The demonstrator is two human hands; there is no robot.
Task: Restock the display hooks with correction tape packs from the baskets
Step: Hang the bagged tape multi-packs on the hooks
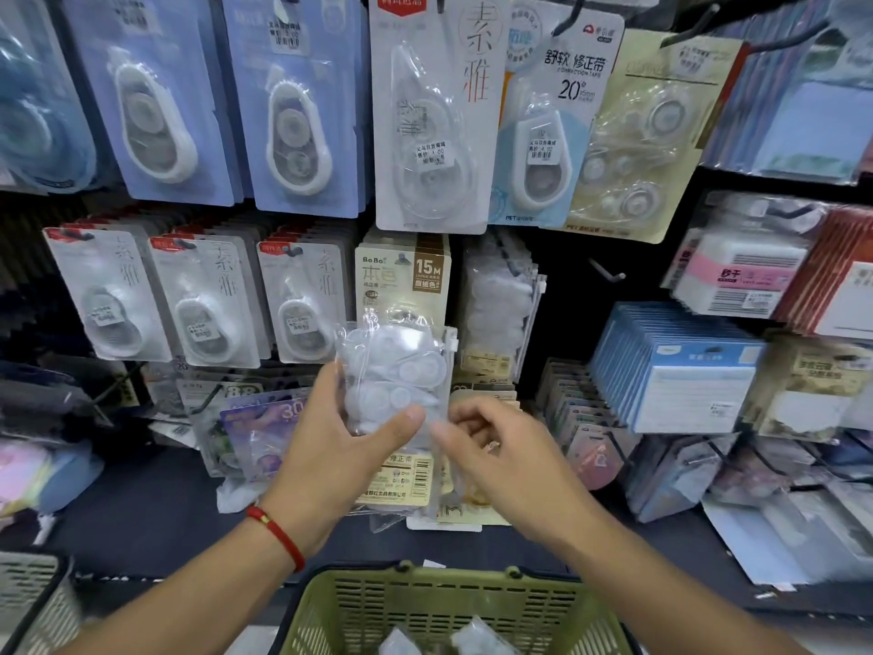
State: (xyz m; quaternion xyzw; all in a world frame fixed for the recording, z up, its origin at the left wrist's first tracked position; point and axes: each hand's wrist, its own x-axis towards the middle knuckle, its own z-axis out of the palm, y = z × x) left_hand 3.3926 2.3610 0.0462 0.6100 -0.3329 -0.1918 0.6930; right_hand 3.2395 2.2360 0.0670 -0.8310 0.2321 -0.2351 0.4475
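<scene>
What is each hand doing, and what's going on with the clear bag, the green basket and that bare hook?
Left hand: grips the clear bag from the left side.
Right hand: fingers curled, pinching the bag's lower right edge.
Clear bag of correction tapes: held up in front of the display, not on a hook.
Green basket: below the hands, a few clear packs inside.
Bare hook: nothing hanging on it.
</scene>
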